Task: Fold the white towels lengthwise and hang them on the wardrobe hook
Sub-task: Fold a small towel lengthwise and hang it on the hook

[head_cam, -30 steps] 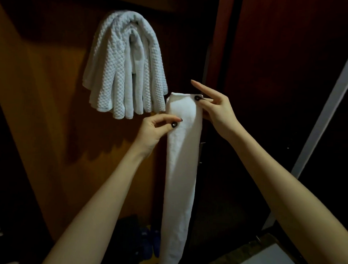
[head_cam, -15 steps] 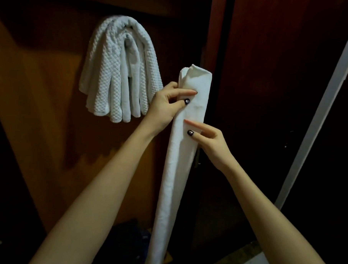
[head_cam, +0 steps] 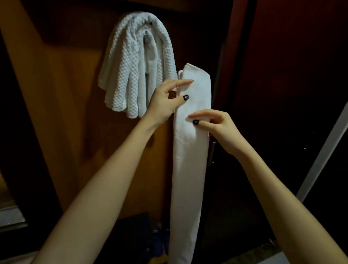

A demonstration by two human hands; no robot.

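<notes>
The left hand point(head_cam: 166, 103) pinches the folded towel point(head_cam: 189, 172) near its top; the right hand point(head_cam: 219, 127) pinches it lower. Waffle towels point(head_cam: 128, 70) hang at eleven o'clock.

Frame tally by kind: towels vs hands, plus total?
smooth white folded towel, pinched by both hands: 1
hanging white waffle-weave towel bundle: 1 (separate towels inside cannot be told apart)
hands: 2, the left hand and the right hand
Total: 4
</notes>
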